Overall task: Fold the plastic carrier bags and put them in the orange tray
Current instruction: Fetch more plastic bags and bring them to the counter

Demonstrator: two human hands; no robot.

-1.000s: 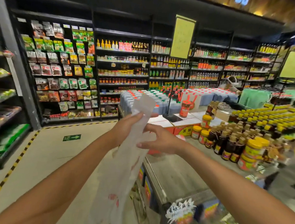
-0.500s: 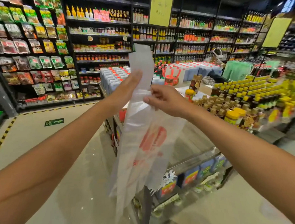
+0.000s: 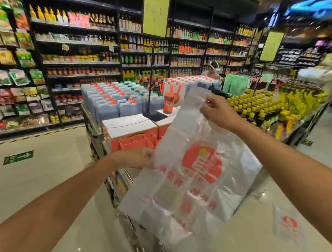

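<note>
Plastic carrier bag (image 3: 187, 174), thin, translucent and creased, printed with a round red logo, is hanging in the air before us above the shop floor (image 3: 35, 181). Behind it we are seeing the orange tray (image 3: 138, 141), gridded and partly hidden. Our right grip (image 3: 217, 111) is pinching the bag's top handle, and our left grip (image 3: 135, 158) is pinching its side edge.

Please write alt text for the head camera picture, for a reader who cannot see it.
A person holds a clear plastic bag with a red logo spread in the air: the right hand pinches its top handle, the left hand grips its left edge. Behind it stand an orange tray and rows of bottles.
</note>
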